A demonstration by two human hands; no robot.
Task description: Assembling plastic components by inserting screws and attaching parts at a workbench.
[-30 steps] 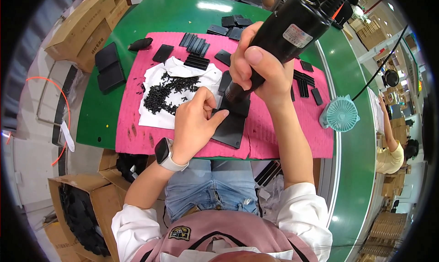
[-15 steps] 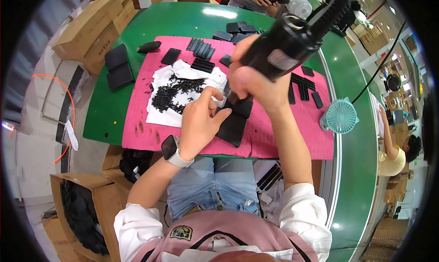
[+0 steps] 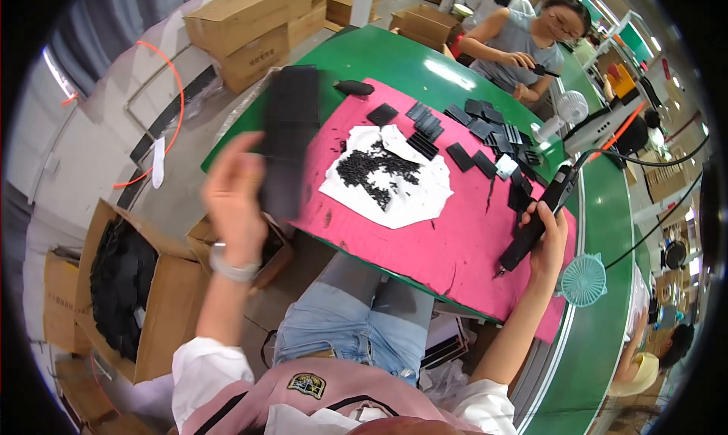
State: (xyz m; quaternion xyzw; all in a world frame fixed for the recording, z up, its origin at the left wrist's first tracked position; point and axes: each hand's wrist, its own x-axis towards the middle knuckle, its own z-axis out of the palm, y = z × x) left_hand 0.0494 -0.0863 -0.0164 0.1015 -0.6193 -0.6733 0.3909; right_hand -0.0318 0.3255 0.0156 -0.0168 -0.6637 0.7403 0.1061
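My left hand (image 3: 239, 196), smeared by motion, is at the table's left edge with its fingers on the side of a flat black panel (image 3: 284, 181). The panel is blurred too and overlaps other black pieces on the green table. In my right hand (image 3: 547, 241) is a black corded electric screwdriver (image 3: 535, 229), its tip pointing down toward the right part of the pink mat (image 3: 425, 249). Between my hands, small black screws (image 3: 364, 169) lie heaped and scattered on a white cloth (image 3: 409, 207).
Black plates and strips (image 3: 489, 124) lie along the mat's far side. A teal fan (image 3: 584, 278) stands at the right, a white fan (image 3: 570, 109) farther back. A co-worker (image 3: 523, 44) sits across the table. An open carton (image 3: 148, 298) holding black pieces stands at my left.
My left hand has moved from the mat to the left edge, and the black panel is gone from the mat's middle. The screwdriver has come down to the right. My view has turned left.
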